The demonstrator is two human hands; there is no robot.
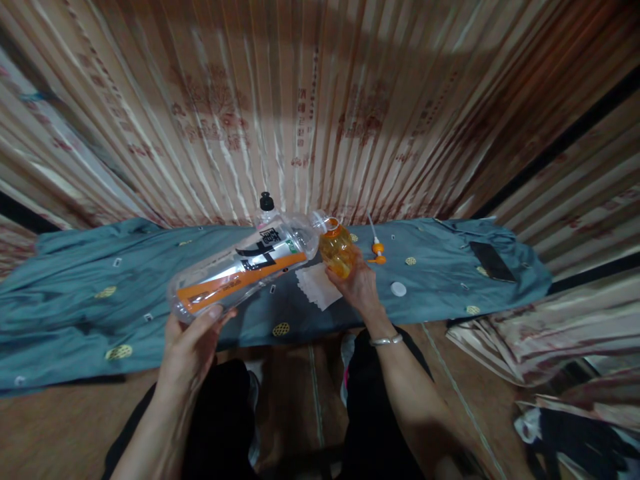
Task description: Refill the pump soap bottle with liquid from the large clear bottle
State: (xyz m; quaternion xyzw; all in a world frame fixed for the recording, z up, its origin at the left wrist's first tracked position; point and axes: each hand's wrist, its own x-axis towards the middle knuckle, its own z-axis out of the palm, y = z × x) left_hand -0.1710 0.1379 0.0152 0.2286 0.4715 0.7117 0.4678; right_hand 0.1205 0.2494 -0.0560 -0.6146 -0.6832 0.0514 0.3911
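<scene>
Evidently both hands are occupied above a teal cloth patterned with yellow shapes. The left hand is closed around the base end of a large clear plastic bottle with an orange and silver label, which lies tilted, its neck pointing right and slightly upward. The right hand grips a small translucent amber bottle, leaning a little, its open mouth right by the large bottle's neck; whether the two rims touch, I cannot tell. Partly under the amber bottle, slightly left, lie white paper sheets. Right of that hand are an orange-and-white pump top with a thin tube and, nearer, a round white cap. Farther right rests a dark flat rectangular device. A bottle with a black cap stands on the far side, behind the large bottle.
</scene>
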